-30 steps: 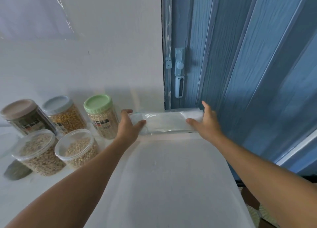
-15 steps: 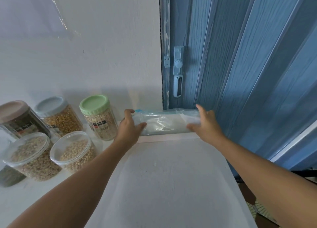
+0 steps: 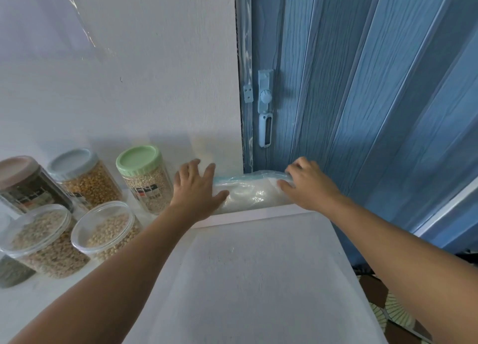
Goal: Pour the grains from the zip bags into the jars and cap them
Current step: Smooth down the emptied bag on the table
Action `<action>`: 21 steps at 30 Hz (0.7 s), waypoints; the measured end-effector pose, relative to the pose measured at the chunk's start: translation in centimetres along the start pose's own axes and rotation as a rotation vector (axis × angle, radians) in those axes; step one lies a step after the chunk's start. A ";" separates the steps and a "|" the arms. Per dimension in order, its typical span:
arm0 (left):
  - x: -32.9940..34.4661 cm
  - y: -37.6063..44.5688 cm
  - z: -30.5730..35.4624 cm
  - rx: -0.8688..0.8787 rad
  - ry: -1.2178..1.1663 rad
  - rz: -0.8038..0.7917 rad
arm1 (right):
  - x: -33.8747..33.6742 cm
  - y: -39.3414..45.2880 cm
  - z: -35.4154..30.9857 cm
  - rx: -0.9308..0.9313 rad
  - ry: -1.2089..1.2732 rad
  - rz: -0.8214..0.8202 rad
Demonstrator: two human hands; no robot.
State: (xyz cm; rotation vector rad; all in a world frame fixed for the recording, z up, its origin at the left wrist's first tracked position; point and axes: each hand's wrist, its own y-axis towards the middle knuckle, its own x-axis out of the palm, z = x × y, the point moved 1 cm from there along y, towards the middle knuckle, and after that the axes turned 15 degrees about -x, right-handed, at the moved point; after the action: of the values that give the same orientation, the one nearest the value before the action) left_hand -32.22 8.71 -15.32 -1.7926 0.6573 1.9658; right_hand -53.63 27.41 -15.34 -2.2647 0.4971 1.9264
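the bag lies at the far edge of the worktop. my left hand presses it flat-fingered; my right hand pinches its other end. it looks soft, light and slippery; i would hold both ends.

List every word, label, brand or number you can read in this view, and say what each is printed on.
No text can be read.
Green-lidded clear jar: dark and red label, print too blurred.
Brown-lidded clear jar: dark label, print too blurred.
Grey-lidded clear jar: label mostly hidden.
Rolled clear zip bag and blue folding door: no print visible.
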 end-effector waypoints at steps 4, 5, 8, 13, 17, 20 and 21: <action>1.1 -0.2 0.2 0.173 -0.188 -0.036 | 0.3 -0.6 0.4 -0.018 0.143 -0.022; 1.4 -0.3 0.1 0.182 -0.229 0.001 | 0.6 -0.7 0.5 -0.024 0.154 -0.022; 2.3 -0.7 -0.3 0.220 -0.271 0.119 | 1.3 -0.7 0.5 -0.028 0.181 0.002; 3.1 -0.8 -0.7 0.244 -0.332 0.093 | 2.1 -0.9 0.6 -0.067 0.178 0.077; 3.8 -1.2 -0.8 0.308 -0.336 0.259 | 2.4 -1.2 0.7 -0.112 0.156 0.098; 3.4 -1.6 -0.8 0.306 -0.336 0.287 | 2.7 -1.5 0.9 -0.127 0.212 0.115; 3.2 -1.6 -0.9 0.300 -0.304 0.283 | 2.8 -1.7 1.0 -0.133 0.227 0.120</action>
State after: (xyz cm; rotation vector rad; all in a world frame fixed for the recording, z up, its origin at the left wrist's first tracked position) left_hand -30.83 9.44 -18.73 -1.2461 1.0802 2.1227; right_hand -53.62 28.81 -18.48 -2.6132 0.5573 1.8124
